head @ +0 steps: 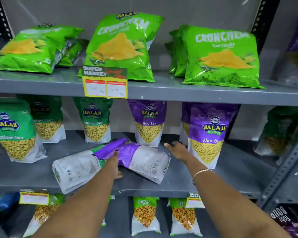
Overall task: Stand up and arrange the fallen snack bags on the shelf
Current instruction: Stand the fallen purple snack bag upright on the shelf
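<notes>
Snack bags lie toppled at the centre of the middle shelf [213, 182], and both our hands reach in toward them. Our left hand [114, 166] presses against the purple fallen bag [144, 160], fingers curled under its near edge and thumb up along its purple top; it grips that bag, which lies tilted on its back with the printed white reverse showing. At nine o'clock from it, partly beneath it, lies a second fallen bag [76, 169], white back up with a strip of green at its edge, overhanging the shelf's front lip. Our right hand [176, 151] hovers at three o'clock from the purple bag, palm down, fingers spread and holding nothing; a thin bracelet [202, 174] circles that wrist.

Farther out, upright bags stand along the same shelf: a purple Aloo Sev bag [149, 122] at twelve o'clock, a larger purple Aloo Sev bag [207, 134] just beside the right hand at two o'clock, and green Ratlami Sev bags [12, 131] from nine to eleven o'clock. On the upper shelf [162, 91], bright green Crunchem bags [220, 55] lean back, with a yellow price tag [105, 82] clipped to its front edge. Below, at six o'clock, green-topped bags [144, 215] stand on the lowest shelf.
</notes>
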### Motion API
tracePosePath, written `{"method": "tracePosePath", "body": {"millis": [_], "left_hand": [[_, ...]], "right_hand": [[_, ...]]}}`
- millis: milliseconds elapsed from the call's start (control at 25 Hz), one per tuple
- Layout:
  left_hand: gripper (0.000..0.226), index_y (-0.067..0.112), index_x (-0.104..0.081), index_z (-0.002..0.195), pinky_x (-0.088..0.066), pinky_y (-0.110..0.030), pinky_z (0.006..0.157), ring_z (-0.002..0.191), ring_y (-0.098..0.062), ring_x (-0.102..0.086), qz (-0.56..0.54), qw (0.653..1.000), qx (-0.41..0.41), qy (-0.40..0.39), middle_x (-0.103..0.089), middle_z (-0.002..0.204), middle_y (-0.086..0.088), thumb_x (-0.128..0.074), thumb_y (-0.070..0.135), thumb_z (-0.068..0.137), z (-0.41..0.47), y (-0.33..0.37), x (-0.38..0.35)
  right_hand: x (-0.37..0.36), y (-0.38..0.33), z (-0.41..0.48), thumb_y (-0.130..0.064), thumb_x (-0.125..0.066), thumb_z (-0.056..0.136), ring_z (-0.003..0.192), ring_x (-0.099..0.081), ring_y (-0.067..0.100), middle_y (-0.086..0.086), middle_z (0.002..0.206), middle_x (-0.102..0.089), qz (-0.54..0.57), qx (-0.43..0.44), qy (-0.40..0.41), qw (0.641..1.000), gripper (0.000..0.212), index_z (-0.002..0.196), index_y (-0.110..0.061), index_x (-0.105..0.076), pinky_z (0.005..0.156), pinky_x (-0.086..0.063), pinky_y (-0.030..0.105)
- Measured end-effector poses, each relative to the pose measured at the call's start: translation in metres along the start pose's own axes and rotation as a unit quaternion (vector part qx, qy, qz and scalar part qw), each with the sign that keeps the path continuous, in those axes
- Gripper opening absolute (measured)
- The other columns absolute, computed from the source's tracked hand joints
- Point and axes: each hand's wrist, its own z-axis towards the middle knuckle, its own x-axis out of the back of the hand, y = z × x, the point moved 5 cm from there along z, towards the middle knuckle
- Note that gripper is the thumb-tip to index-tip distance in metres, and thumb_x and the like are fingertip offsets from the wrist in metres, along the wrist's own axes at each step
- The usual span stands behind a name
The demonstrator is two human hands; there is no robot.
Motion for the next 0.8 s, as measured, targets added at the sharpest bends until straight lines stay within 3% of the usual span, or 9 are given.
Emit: {"method": "tracePosePath", "body": {"millis": [80,160,200,280,360,480,600,680,800], "left_hand": [[0.076,0.005,-0.030,0.142,-0.031,-0.051,0.112,0.135,-0.035,-0.040,-0.078,0.997,0.011,-0.011,-0.037,0.148,-0.019,-0.047,0.052,0.086,0.009,-0.005,-0.018],[0.055,0.006,-0.042,0.129,-0.034,-0.052,0.109,0.131,-0.035,-0.045,-0.123,0.992,0.011,-0.035,-0.046,0.142,-0.017,-0.048,0.044,0.089,0.013,-0.008,-0.028],[0.042,0.009,-0.045,0.119,-0.035,-0.053,0.106,0.130,-0.035,-0.046,-0.137,0.990,0.009,-0.040,-0.048,0.141,-0.017,-0.048,0.040,0.091,0.017,-0.007,-0.030],[0.031,0.012,-0.044,0.113,-0.036,-0.054,0.104,0.130,-0.034,-0.047,-0.155,0.988,0.008,-0.024,-0.048,0.142,-0.015,-0.047,0.035,0.092,0.017,-0.002,-0.030],[0.037,0.014,-0.046,0.124,-0.034,-0.054,0.105,0.126,-0.031,-0.049,-0.145,0.989,-0.007,-0.030,-0.051,0.139,-0.012,-0.044,0.035,0.093,0.012,0.004,-0.029],[0.032,0.011,-0.056,0.107,-0.037,-0.050,0.104,0.080,-0.025,-0.062,-0.113,0.991,-0.052,-0.042,-0.074,0.085,-0.009,-0.044,0.037,0.093,0.005,0.022,-0.032],[0.027,0.012,-0.054,0.077,-0.047,-0.045,0.092,0.047,-0.019,-0.064,-0.074,0.990,-0.102,-0.064,-0.066,0.038,-0.001,-0.048,0.034,0.092,-0.010,0.053,-0.039],[0.023,0.009,-0.061,0.088,-0.056,-0.038,0.072,0.061,-0.020,-0.068,-0.044,0.983,-0.159,-0.081,-0.073,0.059,-0.005,-0.059,0.032,0.086,-0.009,0.076,-0.045],[0.031,0.014,-0.060,0.101,-0.049,-0.034,0.080,0.095,-0.022,-0.060,0.040,0.970,-0.217,-0.103,-0.063,0.102,-0.010,-0.069,0.033,0.078,-0.003,0.096,-0.059]], "right_hand": [[-0.008,0.008,0.017,-0.053,-0.044,0.088,0.119,-0.051,0.030,0.017,0.119,-0.059,0.020,0.000,-0.053,0.998,0.044,0.094,-0.012,-0.058,0.090,-0.037,0.032],[-0.020,0.012,0.025,-0.050,-0.049,0.087,0.117,-0.053,0.029,0.016,0.124,-0.059,0.045,-0.012,-0.124,0.991,0.044,0.099,-0.009,-0.060,0.097,-0.038,0.032],[-0.024,0.012,0.028,-0.045,-0.054,0.087,0.100,-0.059,0.026,0.007,0.103,-0.068,0.068,-0.016,-0.147,0.987,0.036,0.092,-0.010,-0.061,0.095,-0.042,0.033],[-0.025,0.011,0.029,-0.036,-0.064,0.083,0.059,-0.045,0.011,-0.013,0.045,-0.055,0.101,-0.016,-0.173,0.980,0.036,0.059,-0.017,-0.045,0.062,-0.047,0.027],[-0.025,0.012,0.029,-0.037,-0.071,0.076,0.053,-0.034,0.010,-0.008,0.045,-0.041,0.109,-0.026,-0.197,0.974,0.046,0.056,-0.017,-0.035,0.048,-0.030,0.021],[-0.024,0.012,0.024,-0.040,-0.076,0.070,0.059,-0.039,0.012,0.002,0.068,-0.040,0.094,-0.030,-0.226,0.969,0.036,0.075,-0.017,-0.048,0.053,-0.038,0.023],[-0.020,0.008,0.012,-0.029,-0.077,0.071,0.049,-0.041,0.009,-0.001,0.058,-0.047,0.125,-0.023,-0.239,0.963,0.028,0.070,-0.016,-0.052,0.050,-0.041,0.021],[-0.020,0.008,0.005,-0.018,-0.078,0.071,0.044,-0.040,0.005,-0.008,0.051,-0.049,0.168,-0.026,-0.225,0.959,0.030,0.065,-0.019,-0.049,0.045,-0.036,0.018],[-0.026,0.012,0.010,-0.013,-0.082,0.065,0.064,-0.050,0.008,-0.006,0.073,-0.055,0.175,-0.006,-0.129,0.976,0.036,0.071,-0.019,-0.047,0.046,-0.038,0.014]]}}
